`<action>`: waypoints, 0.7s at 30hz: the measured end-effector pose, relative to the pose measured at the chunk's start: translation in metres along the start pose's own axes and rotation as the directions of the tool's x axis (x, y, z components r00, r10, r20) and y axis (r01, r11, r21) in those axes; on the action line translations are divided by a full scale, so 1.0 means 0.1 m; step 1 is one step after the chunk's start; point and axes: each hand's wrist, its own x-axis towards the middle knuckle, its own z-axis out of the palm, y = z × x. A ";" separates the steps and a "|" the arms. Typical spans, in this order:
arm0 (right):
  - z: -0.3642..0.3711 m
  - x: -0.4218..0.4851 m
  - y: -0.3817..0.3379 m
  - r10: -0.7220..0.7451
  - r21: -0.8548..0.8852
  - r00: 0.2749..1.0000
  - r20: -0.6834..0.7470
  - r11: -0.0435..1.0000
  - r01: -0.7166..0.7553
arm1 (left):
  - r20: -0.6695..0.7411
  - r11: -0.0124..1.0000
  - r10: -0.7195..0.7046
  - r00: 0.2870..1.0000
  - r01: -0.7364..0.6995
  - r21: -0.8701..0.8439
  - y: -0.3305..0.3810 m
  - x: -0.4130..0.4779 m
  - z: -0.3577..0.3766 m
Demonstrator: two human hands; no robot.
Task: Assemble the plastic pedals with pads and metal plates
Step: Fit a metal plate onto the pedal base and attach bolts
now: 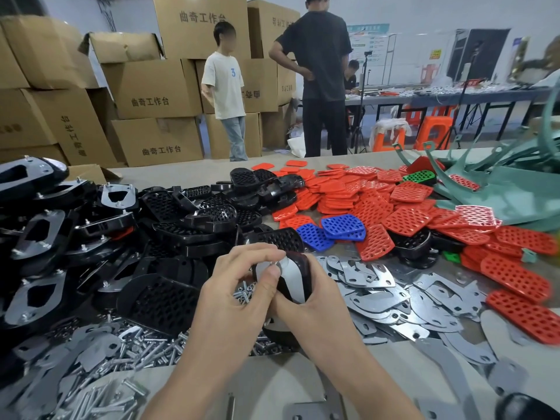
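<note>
Black pedal [304,269] with metal plate [293,281] is held above worktop [266,386], just nearer than blue pads [333,230]. Pedal is gripped by right hand [315,310]; plate's top is pinched by left hand [239,283]. Judged light, rigid, slick; edges are best gripped.

Both forearms enter from the bottom edge and converge at centre, bare to the wrist. Left hand [242,286]: fingers curled, thumb and forefinger tips pinched together at the upper end of a pedal [304,269]. Right hand [315,307]: cupped beneath the pedal, fingers wrapped round its far side. The hands touch.
</note>
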 end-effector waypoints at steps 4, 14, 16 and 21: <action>0.00 0.00 -0.02 -0.006 -0.013 1.000 -0.001 1.000 0.006 | -0.020 1.000 0.009 1.000 -0.009 -0.004 0.00 0.01 0.00; 0.00 -0.01 -0.03 -0.016 0.004 1.000 0.003 1.000 0.016 | -0.054 0.996 -0.094 0.994 0.094 -0.004 -0.04 -0.02 -0.01; 0.00 -0.01 -0.02 -0.013 0.020 1.000 0.013 1.000 0.012 | -0.039 0.998 -0.060 0.997 0.061 0.020 -0.03 -0.02 -0.01; -0.01 0.00 0.00 -0.012 0.001 1.000 -0.009 1.000 0.012 | 0.010 0.988 0.076 0.997 -0.077 0.135 -0.04 -0.02 -0.02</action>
